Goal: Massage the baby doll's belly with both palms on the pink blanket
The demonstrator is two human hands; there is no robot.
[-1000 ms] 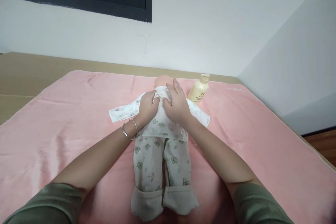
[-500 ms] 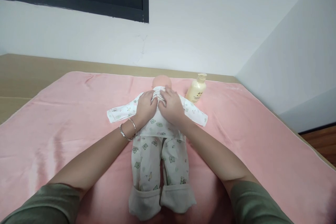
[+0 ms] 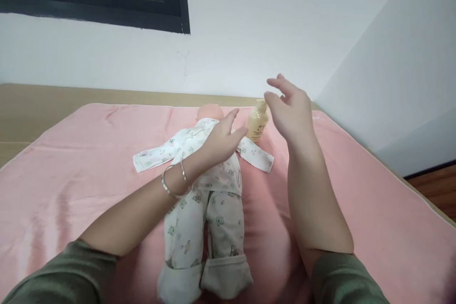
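Observation:
A baby doll (image 3: pixel 210 112) lies on the pink sheet, its head at the far end and its face not visible. It wears a white printed top (image 3: pixel 221 178) with sleeves spread wide and matching trousers (image 3: pixel 185 242) with turned-up cuffs. My left hand (image 3: pixel 223 138) is over the doll's upper body, fingers stretched out and thumb apart, holding nothing. To the right, my right hand (image 3: pixel 292 109) is raised beside the pale yellow pump bottle (image 3: pixel 257 123). Its fingers are apart and bent, with the fingertips near the pump head, and whether they touch it I cannot tell.
The pink sheet (image 3: pixel 89 152) covers most of a wooden surface (image 3: pixel 39 104) that meets a white wall (image 3: pixel 242 33) at the back. A dark window frame (image 3: pixel 174 4) is at upper left. Another wall stands at right.
Both hands have come off the doll's upper body. My right hand has moved up and right to the pump bottle. My left has shifted slightly right with fingers stretched. The view has shifted a little.

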